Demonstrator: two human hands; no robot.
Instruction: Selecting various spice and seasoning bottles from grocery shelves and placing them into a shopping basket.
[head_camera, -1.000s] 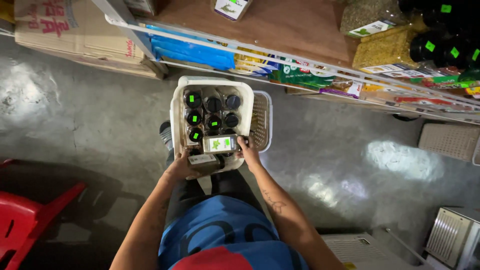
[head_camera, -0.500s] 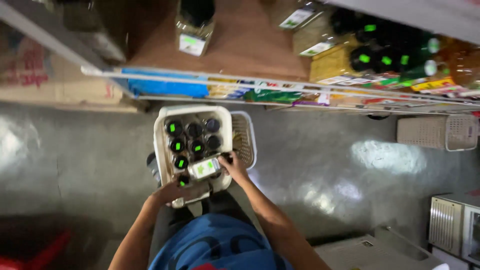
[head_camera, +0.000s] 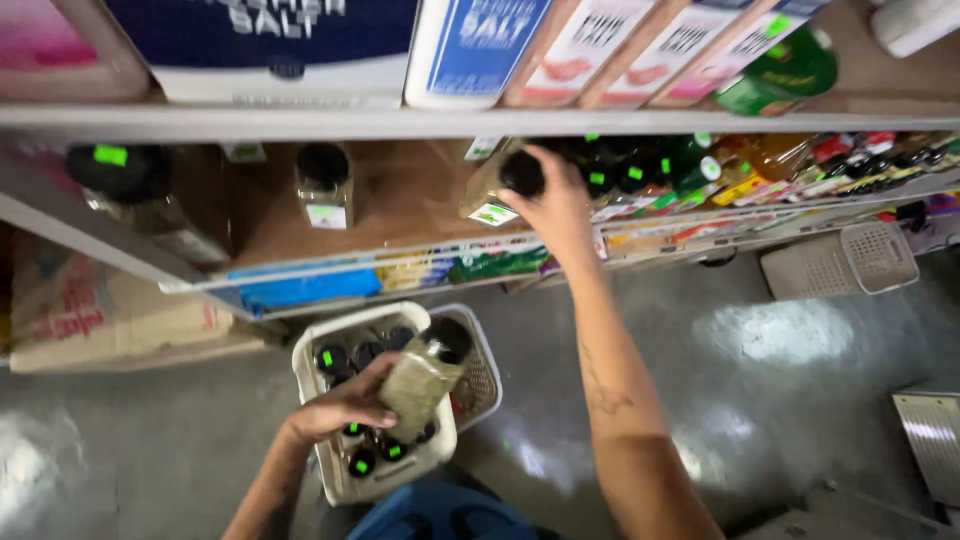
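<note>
I am gripping a clear, black-capped jar of greenish dried herbs (head_camera: 425, 378) in my left hand (head_camera: 345, 405), fingers clenched around its body, tilted above the white plastic basket (head_camera: 318, 352) of black-lidded jars. My right hand (head_camera: 555, 205) is reaching up to the wooden shelf (head_camera: 400, 205), fingers closing over the black cap of a second herb jar (head_camera: 505, 185) standing near the shelf's front edge.

Two hands: left (head_camera: 340, 408), right (head_camera: 560, 205); each grips one jar (head_camera: 425, 372); two white baskets (head_camera: 322, 352); one shelf (head_camera: 300, 255).
</note>
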